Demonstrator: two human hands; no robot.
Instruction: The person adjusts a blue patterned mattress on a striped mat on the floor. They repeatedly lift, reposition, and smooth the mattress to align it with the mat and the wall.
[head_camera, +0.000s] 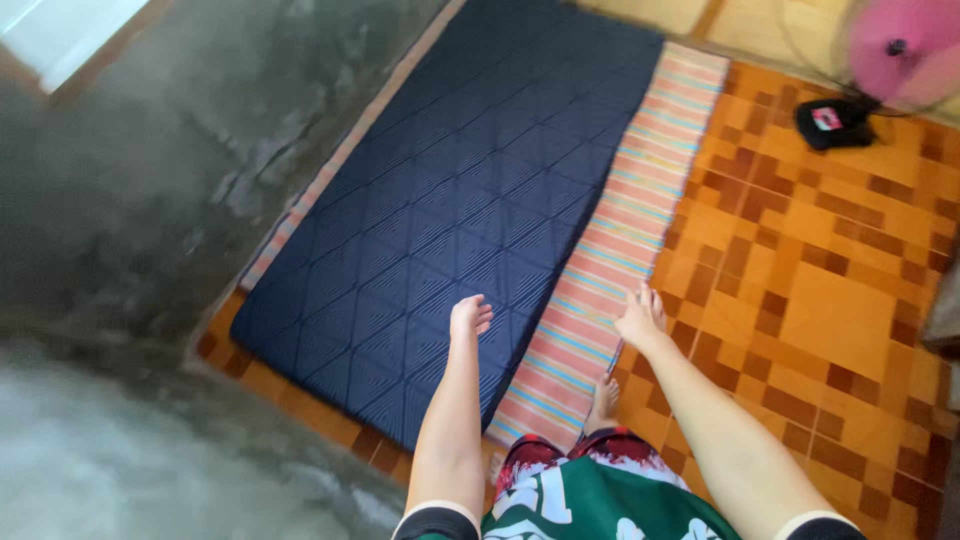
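Observation:
A dark blue quilted mattress (470, 200) lies flat on the floor along a grey concrete wall. Under it a striped woven mat (620, 230) sticks out along its right side. My left hand (468, 318) reaches out over the near corner of the mattress, fingers loosely curled, holding nothing. My right hand (640, 320) is stretched out with fingers apart above the right edge of the striped mat, also holding nothing. Below the hands, one bare foot (603, 400) stands on the mat's near end.
An orange and brown patterned tile floor (820, 290) spreads to the right. A pink fan (900, 45) with a black base (833, 122) stands at the far right. The rough concrete wall (130, 200) fills the left side.

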